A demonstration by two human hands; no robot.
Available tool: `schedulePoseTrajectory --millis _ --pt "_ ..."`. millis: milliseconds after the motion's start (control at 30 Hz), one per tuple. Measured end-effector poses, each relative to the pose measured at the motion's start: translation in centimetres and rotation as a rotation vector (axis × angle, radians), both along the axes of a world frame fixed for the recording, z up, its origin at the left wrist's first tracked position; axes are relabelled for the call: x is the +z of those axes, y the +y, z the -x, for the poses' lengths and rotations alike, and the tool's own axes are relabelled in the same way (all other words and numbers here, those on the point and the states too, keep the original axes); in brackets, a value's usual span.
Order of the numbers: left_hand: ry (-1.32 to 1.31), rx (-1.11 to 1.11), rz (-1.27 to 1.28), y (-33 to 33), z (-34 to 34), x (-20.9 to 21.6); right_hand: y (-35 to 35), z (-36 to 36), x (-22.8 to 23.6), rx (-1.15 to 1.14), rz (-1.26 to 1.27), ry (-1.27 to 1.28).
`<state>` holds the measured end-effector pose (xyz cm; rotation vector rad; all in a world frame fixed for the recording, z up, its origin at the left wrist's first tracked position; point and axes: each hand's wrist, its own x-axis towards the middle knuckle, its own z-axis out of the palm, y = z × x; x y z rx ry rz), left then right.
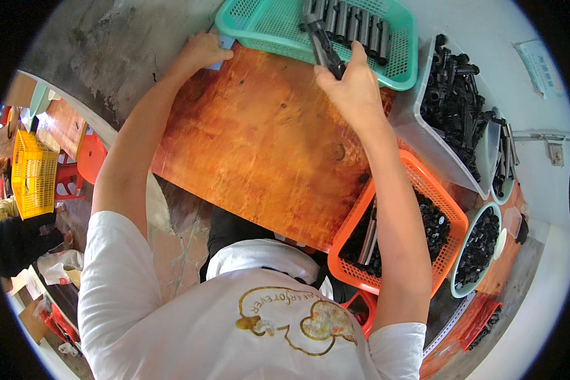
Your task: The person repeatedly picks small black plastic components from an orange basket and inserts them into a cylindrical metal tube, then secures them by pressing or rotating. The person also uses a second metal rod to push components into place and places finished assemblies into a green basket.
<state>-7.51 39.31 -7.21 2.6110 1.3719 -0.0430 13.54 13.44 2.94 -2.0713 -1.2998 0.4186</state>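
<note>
My right hand (353,87) is closed around the black end of a dark grey tube (323,49). It holds the tube tilted over the near rim of a green mesh basket (269,43). Inside that basket, several similar grey tubes (354,26) lie side by side. My left hand (202,52) is at the table's far left edge, beside the basket's left corner. Its thumb lies across a small light blue flat piece (224,43), with the fingers curled and partly hidden. What kind of thing the blue piece is, I cannot tell.
The wooden table (259,139) lies between my arms. Under my right forearm sits an orange basket (342,253) of small black parts and metal tubes. Right of it are a clear bin (405,117) of black parts and a round tub (478,250). A yellow crate (35,174) stands far left.
</note>
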Motion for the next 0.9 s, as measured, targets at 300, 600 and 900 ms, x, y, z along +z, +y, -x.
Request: schedulePoseTrajectory --millis 300,600,900 --pt "-0.003 0.026 -0.164 -3.3 1.0 1.3 2.9 -2.0 -2.0 0.011 -0.143 -0.164" --pt "0.028 0.156 -0.109 -3.4 -1.7 2.9 3.2 -3.4 -2.4 -0.027 -0.080 -0.132" --pt "-0.095 0.194 0.094 -4.2 -0.5 4.5 3.1 -3.8 -1.6 -0.003 0.025 -0.046"
